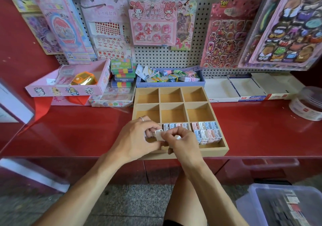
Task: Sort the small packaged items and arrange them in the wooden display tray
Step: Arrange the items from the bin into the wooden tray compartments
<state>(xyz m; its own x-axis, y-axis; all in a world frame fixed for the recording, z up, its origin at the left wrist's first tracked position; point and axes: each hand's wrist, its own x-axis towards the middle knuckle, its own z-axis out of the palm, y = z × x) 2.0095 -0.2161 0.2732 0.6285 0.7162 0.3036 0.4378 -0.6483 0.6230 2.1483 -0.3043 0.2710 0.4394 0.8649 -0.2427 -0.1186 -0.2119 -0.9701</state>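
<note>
Both hands, left point(137, 138) and right point(181, 143), pinch one white packet point(158, 134) (front row) over the tray point(224, 149) on the table point(78, 129).

Pastel packets point(207, 132) in wooden tray point(224, 150)

Matt wooden tray point(219, 151), glossy red counter point(78, 131), perforated metal pegboard point(200, 16)

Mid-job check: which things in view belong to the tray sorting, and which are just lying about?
In the job:
- wooden tray
- packaged items in its near compartments
- white item held by left hand and right hand

Lying about:
- pink box
- blue box
- sticker sheets on the pegboard
- clear tub
</note>
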